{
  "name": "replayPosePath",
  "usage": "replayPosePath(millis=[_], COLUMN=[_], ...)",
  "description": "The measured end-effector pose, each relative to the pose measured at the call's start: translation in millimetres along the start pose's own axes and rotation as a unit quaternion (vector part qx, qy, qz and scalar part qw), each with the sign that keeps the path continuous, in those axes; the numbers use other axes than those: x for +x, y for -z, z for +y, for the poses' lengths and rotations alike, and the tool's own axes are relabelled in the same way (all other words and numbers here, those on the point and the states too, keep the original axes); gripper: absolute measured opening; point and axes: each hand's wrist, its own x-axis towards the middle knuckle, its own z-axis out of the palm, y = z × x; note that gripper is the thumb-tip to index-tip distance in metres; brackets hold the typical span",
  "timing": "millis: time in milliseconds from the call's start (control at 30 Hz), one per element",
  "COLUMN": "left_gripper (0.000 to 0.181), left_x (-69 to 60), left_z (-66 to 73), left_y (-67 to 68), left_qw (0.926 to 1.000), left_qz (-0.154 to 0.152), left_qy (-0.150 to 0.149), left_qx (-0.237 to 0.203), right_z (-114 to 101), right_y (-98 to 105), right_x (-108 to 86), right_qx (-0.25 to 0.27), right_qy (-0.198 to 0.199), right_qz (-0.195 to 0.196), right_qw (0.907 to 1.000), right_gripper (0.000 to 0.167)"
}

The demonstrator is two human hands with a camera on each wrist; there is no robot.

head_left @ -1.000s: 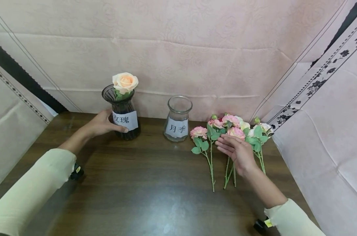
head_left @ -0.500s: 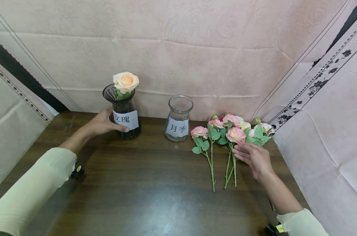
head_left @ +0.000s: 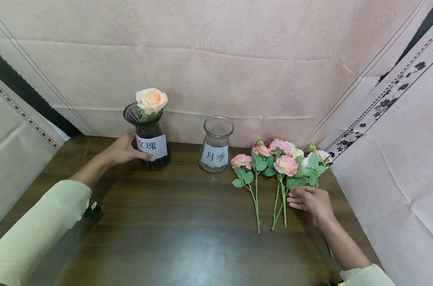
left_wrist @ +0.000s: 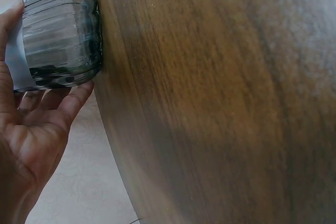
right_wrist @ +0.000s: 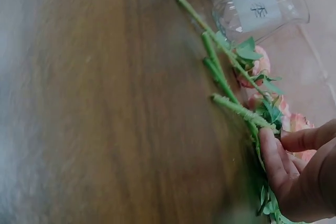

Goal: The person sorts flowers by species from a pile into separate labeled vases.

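Note:
At the table's back left my left hand (head_left: 121,150) grips a dark ribbed glass vase (head_left: 163,163), thumb across its paper label. The left wrist view shows fingers wrapped behind the vase's base (left_wrist: 63,30). Upright in it stands a peach rose (head_left: 152,100). My right hand (head_left: 313,203) is beside the stems of the flowers lying at right. Its thumb and index finger are slightly apart, close to a green stem (right_wrist: 244,111); contact is unclear. A pink flower (head_left: 286,165) lies just above these fingers. White flowers (head_left: 323,155) lie farther right, their stems partly hidden by the hand.
A clear glass vase (head_left: 216,155) with a paper label stands right of the dark one, near the back edge. Another pink flower (head_left: 241,160) lies between it and the other blooms. Pale patterned cloth (head_left: 216,71) hangs behind and beside the wooden table (head_left: 173,222).
My right hand has moved from over the pink blooms down and to the right, along the stems, uncovering the pink flower and leaves. My left hand still holds the dark vase in place.

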Motion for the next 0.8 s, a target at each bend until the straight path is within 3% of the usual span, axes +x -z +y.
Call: replayPosePath(millis=[467,667,800], left_gripper=[0.081,0.08,0.081], left_x=[0.5,-0.9,-0.4], left_z=[-1.7,0.6,1.6], left_y=[-0.4,-0.1,0.4], left_qw=[0.9999,1.0,1.0], left_qz=[0.001,0.0,-0.002], left_qy=[-0.011,-0.009,-0.006], left_qx=[-0.001,-0.001,-0.006], right_z=[12,11,9], right_y=[-4,-9,-12], right_x=[6.5,2.2,2.1], right_qx=[-0.094,-0.09,-0.081], right_qy=[-0.017,-0.008,0.003], right_qz=[-0.012,-0.025,-0.012], right_qw=[0.9954,0.9956,0.9966], right_gripper=[0.038,0.036,0.038])
